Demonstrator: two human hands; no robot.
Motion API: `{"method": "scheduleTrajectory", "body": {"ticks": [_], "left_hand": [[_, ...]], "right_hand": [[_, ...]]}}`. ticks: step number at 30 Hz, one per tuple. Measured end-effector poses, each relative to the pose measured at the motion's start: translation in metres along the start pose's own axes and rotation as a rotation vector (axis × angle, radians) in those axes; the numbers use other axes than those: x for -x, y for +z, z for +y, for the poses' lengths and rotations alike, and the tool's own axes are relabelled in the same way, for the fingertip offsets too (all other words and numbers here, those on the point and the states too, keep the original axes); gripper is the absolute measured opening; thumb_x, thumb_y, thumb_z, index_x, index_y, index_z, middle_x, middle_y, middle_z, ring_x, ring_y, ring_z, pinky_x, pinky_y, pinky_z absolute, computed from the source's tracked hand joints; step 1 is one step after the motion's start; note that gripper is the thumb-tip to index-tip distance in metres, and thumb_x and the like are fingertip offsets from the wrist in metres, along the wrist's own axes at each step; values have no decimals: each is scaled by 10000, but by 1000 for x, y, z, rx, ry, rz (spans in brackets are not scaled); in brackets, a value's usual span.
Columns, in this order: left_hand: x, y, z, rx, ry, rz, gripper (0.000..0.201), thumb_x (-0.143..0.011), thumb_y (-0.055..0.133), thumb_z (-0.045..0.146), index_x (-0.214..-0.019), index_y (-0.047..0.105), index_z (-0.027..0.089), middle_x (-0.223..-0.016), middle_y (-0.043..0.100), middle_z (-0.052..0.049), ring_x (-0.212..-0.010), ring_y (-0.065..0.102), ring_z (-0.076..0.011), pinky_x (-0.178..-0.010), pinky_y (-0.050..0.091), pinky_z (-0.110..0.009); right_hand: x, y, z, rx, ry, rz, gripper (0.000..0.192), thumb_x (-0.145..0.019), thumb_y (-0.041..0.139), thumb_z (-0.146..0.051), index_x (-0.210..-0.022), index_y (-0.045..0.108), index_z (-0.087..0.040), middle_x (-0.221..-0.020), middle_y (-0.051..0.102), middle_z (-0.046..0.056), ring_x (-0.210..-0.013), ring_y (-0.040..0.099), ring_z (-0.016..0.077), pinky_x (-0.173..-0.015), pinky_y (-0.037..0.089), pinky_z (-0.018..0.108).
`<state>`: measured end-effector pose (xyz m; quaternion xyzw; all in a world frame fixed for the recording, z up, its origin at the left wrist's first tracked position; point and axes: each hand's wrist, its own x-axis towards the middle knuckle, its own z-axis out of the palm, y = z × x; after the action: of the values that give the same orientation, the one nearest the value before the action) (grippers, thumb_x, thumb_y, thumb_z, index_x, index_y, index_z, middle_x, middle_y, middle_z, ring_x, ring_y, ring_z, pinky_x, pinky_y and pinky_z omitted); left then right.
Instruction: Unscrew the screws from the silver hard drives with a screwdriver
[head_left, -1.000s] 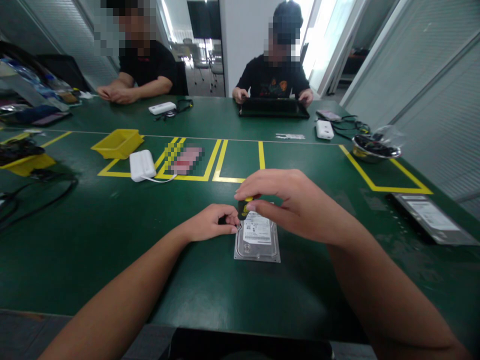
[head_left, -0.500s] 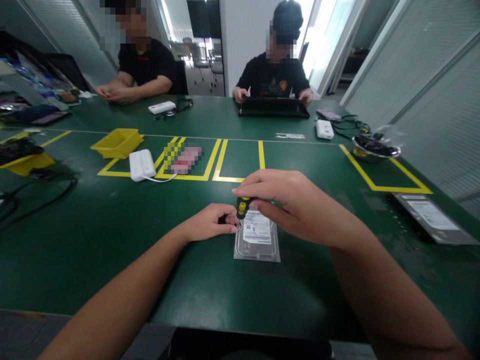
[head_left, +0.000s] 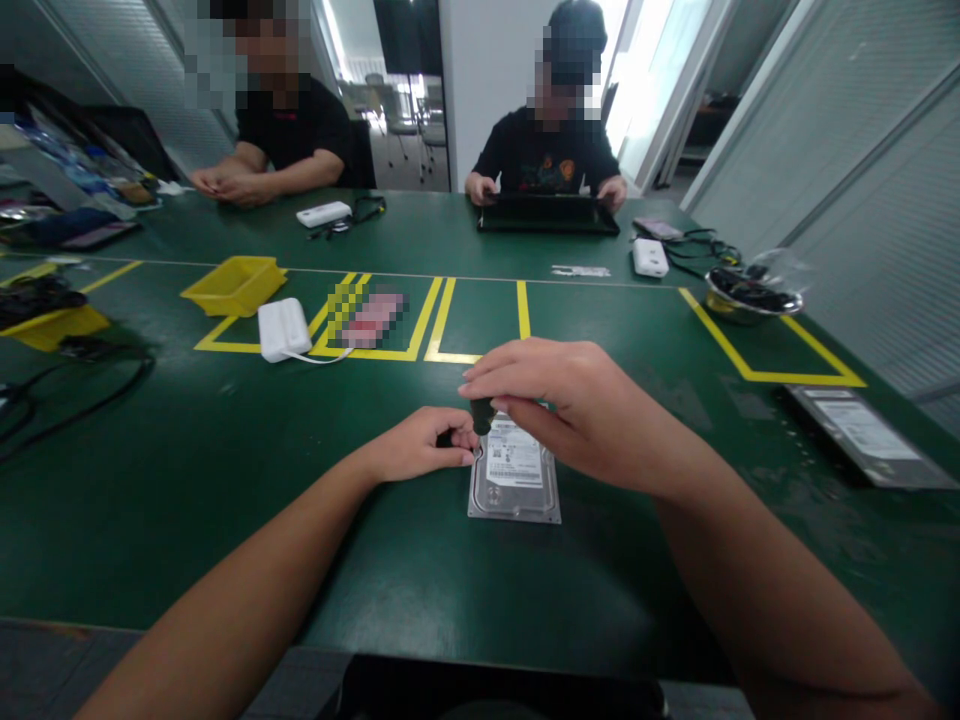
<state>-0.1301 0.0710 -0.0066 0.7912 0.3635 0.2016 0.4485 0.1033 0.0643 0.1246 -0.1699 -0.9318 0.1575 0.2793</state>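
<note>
A silver hard drive (head_left: 517,498) with a white label lies flat on the green table in front of me. My right hand (head_left: 562,400) grips the dark handle of a screwdriver (head_left: 482,415) from above, between thumb and fingers. The screwdriver stands over the drive's left edge, and I cannot see its tip. At that same edge is my left hand (head_left: 431,443), its fingers bent in and the thumb close to the drive. Whatever sits between the left fingertips is hidden. Part of the drive's far end is covered by my right hand.
Another hard drive (head_left: 862,435) lies at the right. Farther back are a yellow bin (head_left: 236,287), a white power bank (head_left: 283,330) with a cable, and a metal bowl (head_left: 752,300) of dark items. Across the table sit two people, one holding a black tray (head_left: 547,215).
The screwdriver handle has turned: its yellow marking faced me before and now a dark side shows. My right fingers have shifted slightly left around it. My left hand stays in place.
</note>
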Motion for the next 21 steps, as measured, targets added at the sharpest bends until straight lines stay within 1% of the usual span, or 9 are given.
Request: {"method": "scheduleTrajectory", "body": {"ticks": [6,11,15,18,21], "left_hand": [[0,0,0,-15,7,-4,167,-864,670,308,-910,617,156,-831,584,6,-772,540,-145,-726,432,-275],[1,0,0,-29,-14,3,177,-865,668,316,-930,622,158,-853,587,-1,-796,547,-151,-734,439,-278],[1,1,-1,-17,-17,10,198,-862,673,329,-942,619,156,-867,594,-7,-806,555,-155,-729,443,-274],[1,1,-1,0,-9,6,191,-861,673,323,-938,620,157,-867,600,-6,-803,557,-154,-731,444,-274],[0,0,0,-2,-3,2,180,-861,672,317,-928,619,158,-873,605,-5,-803,554,-153,-733,441,-273]], "right_hand": [[1,0,0,46,24,-15,312,-908,478,-38,-1131,680,-121,-1178,716,43,-1096,637,131,-978,466,279],[1,-2,-1,29,1,-30,345,-899,459,-16,-1140,691,-99,-1184,700,79,-1088,624,121,-952,470,256],[1,-3,-1,14,1,-53,397,-873,457,24,-1179,684,-89,-1204,686,88,-1088,615,112,-952,460,238],[0,-2,0,-2,-3,-54,420,-854,455,45,-1188,678,-80,-1213,685,90,-1102,613,118,-967,454,245],[0,-2,1,5,10,-56,404,-868,456,25,-1191,674,-82,-1206,687,90,-1100,615,131,-968,459,266]]}}
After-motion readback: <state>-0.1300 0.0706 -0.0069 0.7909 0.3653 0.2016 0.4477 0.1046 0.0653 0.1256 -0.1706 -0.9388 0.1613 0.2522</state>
